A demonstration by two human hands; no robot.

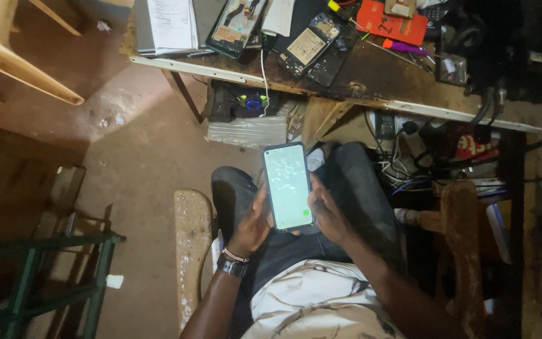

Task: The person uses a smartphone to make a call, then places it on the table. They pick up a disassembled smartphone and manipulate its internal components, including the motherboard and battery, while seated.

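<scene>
A smartphone with a lit pale-green screen is held upright over my lap. My left hand grips its left edge and lower back; a dark watch and a bead bracelet sit on that wrist. My right hand holds the right edge, with the thumb near the screen's lower right corner. I am seated in dark jeans and a light patterned shirt.
A worn wooden workbench ahead carries opened phones, a red case, papers and small tools. Cables and power strips hang beneath it. A wooden bench lies under me, a green metal frame to the left.
</scene>
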